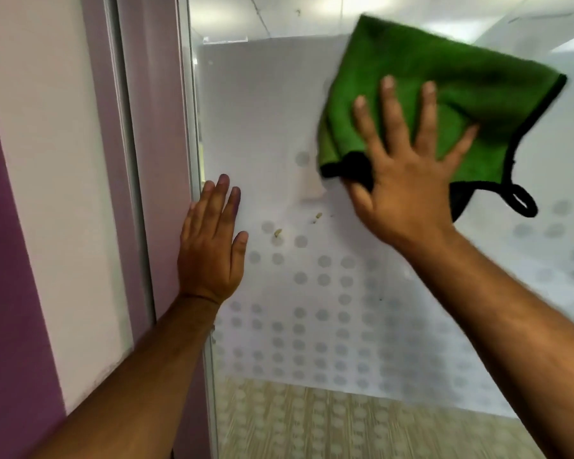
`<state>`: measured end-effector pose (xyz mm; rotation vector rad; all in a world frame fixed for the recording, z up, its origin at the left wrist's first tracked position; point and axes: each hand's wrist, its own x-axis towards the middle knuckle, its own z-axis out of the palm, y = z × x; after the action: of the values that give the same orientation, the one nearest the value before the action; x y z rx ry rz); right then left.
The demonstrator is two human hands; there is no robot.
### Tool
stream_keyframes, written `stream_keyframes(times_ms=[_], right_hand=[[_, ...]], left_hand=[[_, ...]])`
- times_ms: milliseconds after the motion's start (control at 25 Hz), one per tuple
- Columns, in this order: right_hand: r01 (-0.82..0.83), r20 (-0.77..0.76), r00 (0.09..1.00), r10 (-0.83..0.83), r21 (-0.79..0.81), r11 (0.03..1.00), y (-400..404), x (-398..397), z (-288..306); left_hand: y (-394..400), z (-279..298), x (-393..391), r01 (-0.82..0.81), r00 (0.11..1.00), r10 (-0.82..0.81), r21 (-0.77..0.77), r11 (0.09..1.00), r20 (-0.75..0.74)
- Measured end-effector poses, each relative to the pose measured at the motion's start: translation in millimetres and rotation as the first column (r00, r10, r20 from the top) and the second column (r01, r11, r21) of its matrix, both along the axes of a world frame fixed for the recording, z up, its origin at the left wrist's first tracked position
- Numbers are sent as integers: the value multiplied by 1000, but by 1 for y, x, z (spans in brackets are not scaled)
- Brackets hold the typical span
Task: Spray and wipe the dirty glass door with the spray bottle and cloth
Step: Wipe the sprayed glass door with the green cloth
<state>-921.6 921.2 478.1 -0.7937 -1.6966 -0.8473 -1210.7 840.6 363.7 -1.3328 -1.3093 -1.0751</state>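
Glass door, dotted with frosted circles and small yellowish specks, is pressed by a green cloth under the flat, spread right hand, while the left hand is laid flat, fingers together, at its left edge.

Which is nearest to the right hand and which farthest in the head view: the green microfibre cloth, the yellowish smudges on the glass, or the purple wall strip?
1. Green microfibre cloth: pressed under the right hand.
2. Yellowish smudges: lower left, on the glass.
3. Purple wall strip: far left edge.
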Motion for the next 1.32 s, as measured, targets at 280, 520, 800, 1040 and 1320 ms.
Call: stream_keyframes(times_ms=[280,520,800,1040,1320], right_hand=[[-58,523,846,100,-98,994,-39,-48,-163],[51,643,765,38,-119,992,-22,60,-223],[159,368,913,-177,80,984,22,145,-77],[139,-137,980,-143,-36,990,34,131,-2],[69,21,997,-69,7,998,7,45,-103]], left_hand=[[-3,1,3,36,999,-37,7,999,36],[-6,-5,4,-42,998,43,-21,999,39],[-4,-13,2,-54,998,54,-18,998,18],[2,-17,-3,-58,998,58,0,998,0],[6,-37,25,-73,991,73,-9,997,112]])
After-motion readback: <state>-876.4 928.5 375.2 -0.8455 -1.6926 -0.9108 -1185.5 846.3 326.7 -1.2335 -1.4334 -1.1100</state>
